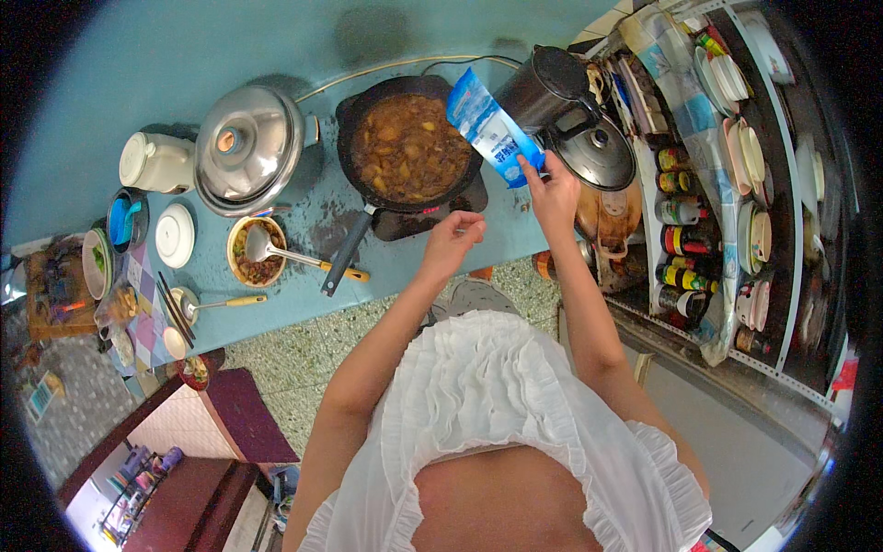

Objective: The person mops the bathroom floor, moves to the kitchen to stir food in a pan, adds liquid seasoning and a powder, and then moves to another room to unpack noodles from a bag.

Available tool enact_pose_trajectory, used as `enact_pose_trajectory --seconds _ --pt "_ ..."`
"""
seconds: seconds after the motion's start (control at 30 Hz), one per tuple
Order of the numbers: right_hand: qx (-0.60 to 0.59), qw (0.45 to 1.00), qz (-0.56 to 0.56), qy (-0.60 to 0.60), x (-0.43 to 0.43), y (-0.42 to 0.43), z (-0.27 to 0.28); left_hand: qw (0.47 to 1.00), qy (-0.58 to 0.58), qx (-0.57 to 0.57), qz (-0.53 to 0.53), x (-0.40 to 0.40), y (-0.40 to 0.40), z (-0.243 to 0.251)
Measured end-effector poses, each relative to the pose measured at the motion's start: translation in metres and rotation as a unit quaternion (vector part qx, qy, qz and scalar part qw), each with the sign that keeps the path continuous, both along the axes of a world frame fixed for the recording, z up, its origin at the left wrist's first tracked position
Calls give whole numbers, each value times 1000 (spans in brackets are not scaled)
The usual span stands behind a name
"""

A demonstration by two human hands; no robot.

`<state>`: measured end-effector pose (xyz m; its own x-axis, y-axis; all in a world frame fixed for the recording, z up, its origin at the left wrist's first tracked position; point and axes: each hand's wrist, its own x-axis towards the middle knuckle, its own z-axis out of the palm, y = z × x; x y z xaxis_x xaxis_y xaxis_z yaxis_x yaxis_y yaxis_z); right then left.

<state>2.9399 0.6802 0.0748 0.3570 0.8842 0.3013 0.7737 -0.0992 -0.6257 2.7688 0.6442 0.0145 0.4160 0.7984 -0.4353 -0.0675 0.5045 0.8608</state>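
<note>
My right hand (552,190) grips the lower corner of a blue plastic packet (495,131) that bears writing. The packet tilts up and left, its upper part beside the pan's right rim. With fingers curled together, my left hand (454,241) is just off the front edge of the induction cooker (407,224); nothing shows in it. On that cooker sits a black frying pan (340,148) holding a brown stew with chunks (410,152). Its dark handle (348,252) points toward the counter's front edge.
Left of the pan stand a lidded steel pot (248,148) and a bowl of food (238,265) with a ladle (293,257) across it. A dark pitcher (545,86) and a lidded brown pot (610,214) stand right. Beyond them, a shelf rack (793,207) carries dishes and bottles.
</note>
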Motion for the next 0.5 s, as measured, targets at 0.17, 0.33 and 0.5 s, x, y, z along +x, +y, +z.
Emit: enact_pose_trajectory --seconds 0.17,0.33,0.5 --pt "-7 1000 -6 -2 9 -5 -7 1000 -1 12 -12 4 0 2" --pt "-56 997 -31 31 9 -10 -5 1000 3 10 -20 6 0 2" --pt "-36 989 -33 142 6 -13 -10 1000 10 14 -24 5 2 5"
